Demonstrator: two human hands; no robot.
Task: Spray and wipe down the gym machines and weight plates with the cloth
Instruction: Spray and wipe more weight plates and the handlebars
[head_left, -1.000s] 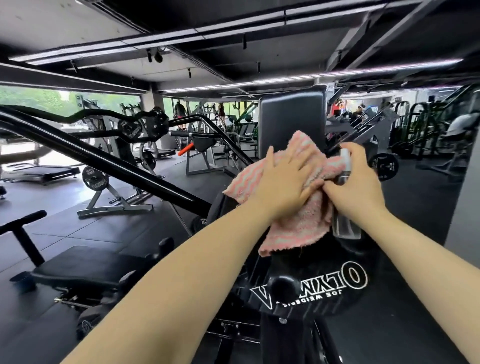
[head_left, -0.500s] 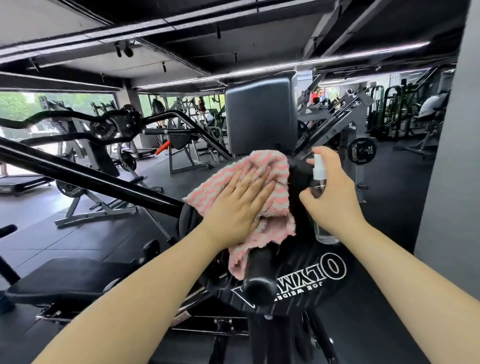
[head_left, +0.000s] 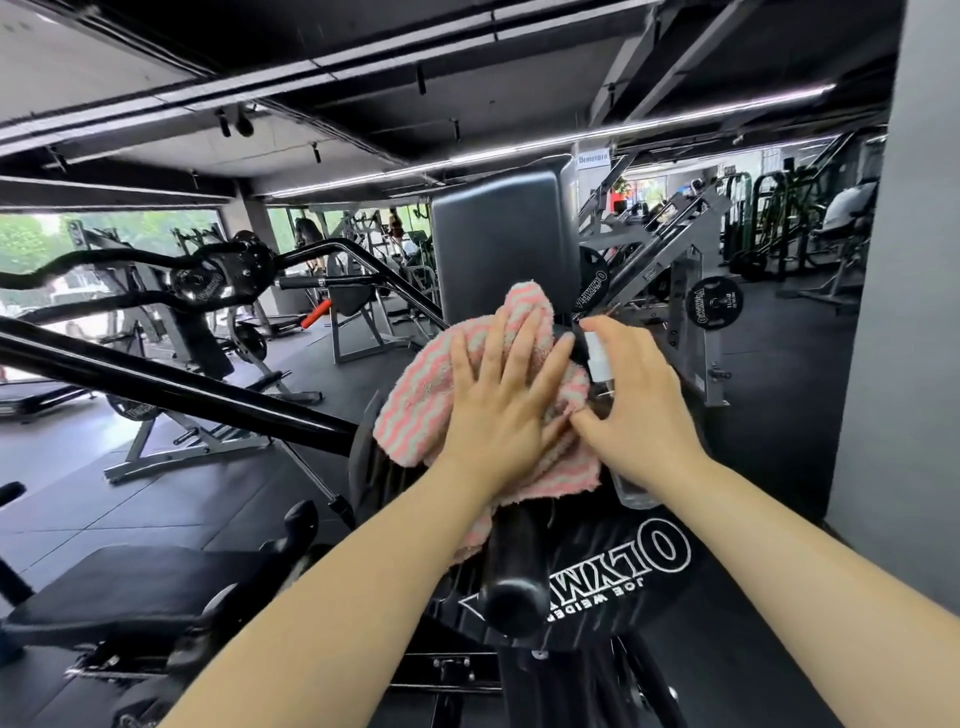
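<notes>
A pink and grey striped cloth (head_left: 431, 395) lies over the top of a black weight plate (head_left: 654, 566) with white lettering, loaded on a machine's black peg (head_left: 511, 571). My left hand (head_left: 498, 410) presses flat on the cloth with straight, spread fingers. My right hand (head_left: 639, 415) grips a clear spray bottle (head_left: 631, 491) with a white nozzle (head_left: 596, 358), right next to the cloth; its thumb touches the cloth's edge. Most of the bottle is hidden behind my hand.
A black back pad (head_left: 504, 249) stands upright just behind the plate. A thick black machine arm (head_left: 171, 389) slants in from the left. A black bench seat (head_left: 140, 587) sits low left. A grey pillar (head_left: 904, 312) rises at the right. More machines fill the background.
My left hand has slid the cloth rightward over the plate's top, closer to my right hand, which now touches the cloth while holding the bottle. The view has shifted a little.
</notes>
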